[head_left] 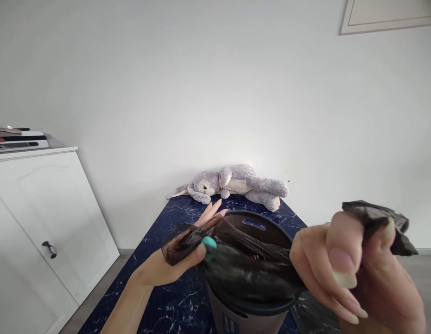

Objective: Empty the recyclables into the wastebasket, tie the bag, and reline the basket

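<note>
At the lower centre of the frame, a black plastic bag point(250, 273) spreads between your two hands across the mouth of a dark round bin point(267, 322), which stands on a blue marbled tabletop point(177, 301). Your left hand point(172, 264), left of the bin, has its fingers stretched out and the thin film caught between them and the thumb; a small teal spot by the thumb tip is too unclear to name. Your right hand point(371, 278), large at the lower right, is curled tight around a bunched piece of the bag. For good control, pull both sides evenly and gather several folds in each grip, pressing with finger pads: long nails could pierce such film. Judge your reach by the bin's rim. A lilac plush rabbit point(236, 172) lies behind, at centre.
</note>
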Motion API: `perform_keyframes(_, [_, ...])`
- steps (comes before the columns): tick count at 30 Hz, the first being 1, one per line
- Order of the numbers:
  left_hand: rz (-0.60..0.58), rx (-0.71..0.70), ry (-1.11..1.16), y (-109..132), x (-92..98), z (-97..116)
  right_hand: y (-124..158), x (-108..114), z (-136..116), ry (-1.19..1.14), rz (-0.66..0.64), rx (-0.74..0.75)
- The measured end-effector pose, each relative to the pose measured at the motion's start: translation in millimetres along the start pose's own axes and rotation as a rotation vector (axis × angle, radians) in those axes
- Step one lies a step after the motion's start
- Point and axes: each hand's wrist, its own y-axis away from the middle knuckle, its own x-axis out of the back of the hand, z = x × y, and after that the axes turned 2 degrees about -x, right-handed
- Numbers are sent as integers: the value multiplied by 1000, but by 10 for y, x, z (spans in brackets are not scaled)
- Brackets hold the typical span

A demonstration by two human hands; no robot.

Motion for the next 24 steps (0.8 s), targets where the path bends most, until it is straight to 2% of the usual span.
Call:
perform_keyframes(3, [94, 78, 20, 14, -120, 37, 21, -45, -5, -7, 113, -104])
perform_keyframes(6, [241, 45, 136, -13, -256, 97, 23, -78, -6, 82, 223, -199])
perform_keyframes(9, [368, 4, 249, -38, -372, 164, -13, -97, 3, 249, 323, -185])
perform_keyframes(12, [422, -49, 362, -29, -451, 215, -62, -102, 38, 334, 455, -150])
perform_keyframes(15, [422, -104, 462, 10, -506, 255, -83, -99, 99, 367, 510, -103])
perform_keyframes(17, [376, -129, 525, 39, -536, 277, -81, -125, 124, 424, 526, -122])
perform_keyframes(20, [284, -109, 600, 61, -577, 292, -75, -245, 106, 563, 502, -197])
perform_keyframes(24, [278, -129, 574, 50, -647, 249, -92, -444, 80, 642, 452, -186])
